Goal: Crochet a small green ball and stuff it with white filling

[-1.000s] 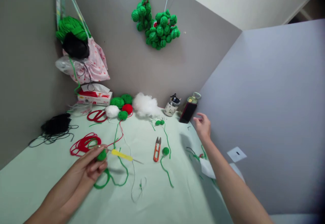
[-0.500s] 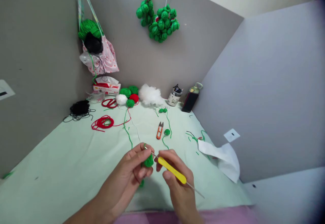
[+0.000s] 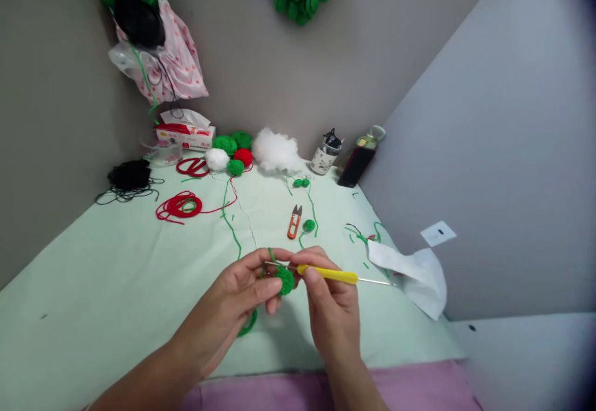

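Between the thumb and fingers of my left hand is a small green crochet piece, its ribbed stitches facing me. Green yarn passes over the left index finger. My right hand is closed on the yellow grip of a crochet hook. The hook's thin metal tip points left and meets the top edge of the piece; its other metal end sticks out to the right. Below the left hand hangs a loop of green yarn.
Orange thread snips and a small green crocheted ball lie beyond my hands. Farther back are red scissors, coiled red cord, black yarn, white stuffing and a dark bottle. White cloth lies at right.
The hook has swung from a slant to nearly level. The green piece has turned and shows more of its face. My view has tipped down, so the background sits higher.
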A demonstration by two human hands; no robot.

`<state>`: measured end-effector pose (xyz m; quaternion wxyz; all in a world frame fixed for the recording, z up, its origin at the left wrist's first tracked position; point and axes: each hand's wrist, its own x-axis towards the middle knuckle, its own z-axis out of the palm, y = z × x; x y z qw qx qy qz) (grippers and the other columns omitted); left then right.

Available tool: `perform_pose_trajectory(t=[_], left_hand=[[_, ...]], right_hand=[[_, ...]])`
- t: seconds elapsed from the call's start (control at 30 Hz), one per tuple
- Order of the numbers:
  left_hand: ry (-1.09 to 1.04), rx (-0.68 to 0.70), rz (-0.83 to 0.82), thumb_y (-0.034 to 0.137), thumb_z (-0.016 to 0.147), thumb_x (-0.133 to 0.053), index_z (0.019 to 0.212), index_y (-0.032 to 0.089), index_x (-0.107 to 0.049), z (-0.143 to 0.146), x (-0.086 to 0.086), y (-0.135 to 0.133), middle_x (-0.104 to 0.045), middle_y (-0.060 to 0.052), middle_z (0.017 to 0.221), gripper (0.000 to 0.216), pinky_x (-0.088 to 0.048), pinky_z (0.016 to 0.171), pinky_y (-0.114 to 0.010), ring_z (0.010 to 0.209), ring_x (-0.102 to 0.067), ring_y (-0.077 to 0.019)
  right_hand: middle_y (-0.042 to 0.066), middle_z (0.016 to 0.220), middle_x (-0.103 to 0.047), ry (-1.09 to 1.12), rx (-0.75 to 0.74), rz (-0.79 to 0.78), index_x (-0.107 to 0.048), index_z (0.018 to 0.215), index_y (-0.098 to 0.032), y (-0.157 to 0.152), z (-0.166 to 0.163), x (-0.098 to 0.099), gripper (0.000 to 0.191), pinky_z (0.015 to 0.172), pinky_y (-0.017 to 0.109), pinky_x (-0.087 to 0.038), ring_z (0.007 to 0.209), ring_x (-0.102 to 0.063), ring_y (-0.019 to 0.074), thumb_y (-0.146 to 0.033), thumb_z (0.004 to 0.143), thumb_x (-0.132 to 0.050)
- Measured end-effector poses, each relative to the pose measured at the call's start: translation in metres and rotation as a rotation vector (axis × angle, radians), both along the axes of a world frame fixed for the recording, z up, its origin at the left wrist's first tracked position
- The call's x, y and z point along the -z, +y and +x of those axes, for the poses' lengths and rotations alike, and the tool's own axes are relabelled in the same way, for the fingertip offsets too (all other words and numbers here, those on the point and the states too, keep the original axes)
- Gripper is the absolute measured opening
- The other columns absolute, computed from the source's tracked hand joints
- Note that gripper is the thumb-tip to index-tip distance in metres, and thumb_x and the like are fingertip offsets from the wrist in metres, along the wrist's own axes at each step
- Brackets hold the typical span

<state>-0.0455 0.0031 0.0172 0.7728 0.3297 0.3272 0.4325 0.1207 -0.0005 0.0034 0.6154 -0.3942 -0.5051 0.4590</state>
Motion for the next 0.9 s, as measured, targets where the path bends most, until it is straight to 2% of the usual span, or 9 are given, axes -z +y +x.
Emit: perform_pose_trajectory(t=[0.1, 0.23, 0.33, 0.43, 0.6, 0.9], left_hand=[[0.062, -0.067, 0.03, 0.032, 0.081, -0.087, 0.112, 0.031, -0.083, 0.002, 0.003, 0.001, -0.068, 0.0, 0.093, 0.031, -0.045, 0.079, -0.024, 0.082, -0.056, -0.014], [0.109, -0.085, 0.078, 0.033, 0.08, -0.089, 0.116, 0.032, -0.081, 0.001, 0.007, 0.003, -0.075, -0.003, 0.105, 0.037, -0.047, 0.093, -0.029, 0.101, -0.061, -0.0196], [0.136, -0.091, 0.097, 0.035, 0.08, -0.09, 0.121, 0.032, -0.08, 0.001, 0.01, 0.004, -0.075, -0.004, 0.106, 0.042, -0.047, 0.095, -0.032, 0.103, -0.063, -0.0215], [0.13, -0.068, 0.094, 0.038, 0.081, -0.089, 0.125, 0.031, -0.078, 0.002, 0.012, 0.004, -0.071, -0.004, 0.102, 0.046, -0.048, 0.097, -0.035, 0.101, -0.064, -0.0224], [0.142, -0.086, 0.109, 0.037, 0.084, -0.087, 0.122, 0.032, -0.078, 0.002, 0.014, 0.002, -0.067, -0.003, 0.107, 0.039, -0.047, 0.091, -0.03, 0.1, -0.06, -0.019], [0.168, -0.099, 0.117, 0.037, 0.089, -0.081, 0.12, 0.034, -0.078, -0.001, 0.014, -0.003, -0.066, -0.002, 0.106, 0.031, -0.046, 0.088, -0.027, 0.098, -0.057, -0.0168]], right_hand=[[0.006, 0.095, -0.074, -0.088, -0.016, 0.077, -0.085, 0.101, -0.035, 0.002, 0.0, -0.001, 0.015, 0.078, 0.037, -0.054, 0.091, -0.065, 0.0227, -0.039, 0.097, -0.071], [0.005, 0.096, -0.077, -0.141, -0.044, 0.127, -0.085, 0.102, -0.037, 0.006, -0.001, -0.003, 0.015, 0.083, 0.039, -0.056, 0.095, -0.068, 0.0238, -0.038, 0.098, -0.071], [0.004, 0.092, -0.077, -0.073, -0.047, 0.09, -0.085, 0.097, -0.033, 0.009, -0.002, -0.001, 0.014, 0.079, 0.035, -0.055, 0.09, -0.068, 0.0217, -0.038, 0.097, -0.072], [0.003, 0.088, -0.074, 0.121, -0.069, -0.031, -0.082, 0.093, -0.029, 0.01, -0.003, 0.002, 0.015, 0.068, 0.029, -0.051, 0.072, -0.061, 0.0148, -0.041, 0.096, -0.073], [0.001, 0.086, -0.069, 0.311, -0.098, -0.173, -0.074, 0.087, -0.023, 0.007, -0.004, 0.002, 0.023, 0.06, 0.024, -0.045, 0.059, -0.052, 0.0081, -0.044, 0.096, -0.072], [0.001, 0.09, -0.073, 0.226, -0.135, -0.082, -0.07, 0.093, -0.022, 0.006, 0.005, 0.001, 0.026, 0.055, 0.022, -0.043, 0.052, -0.057, 0.0051, -0.043, 0.104, -0.06]])
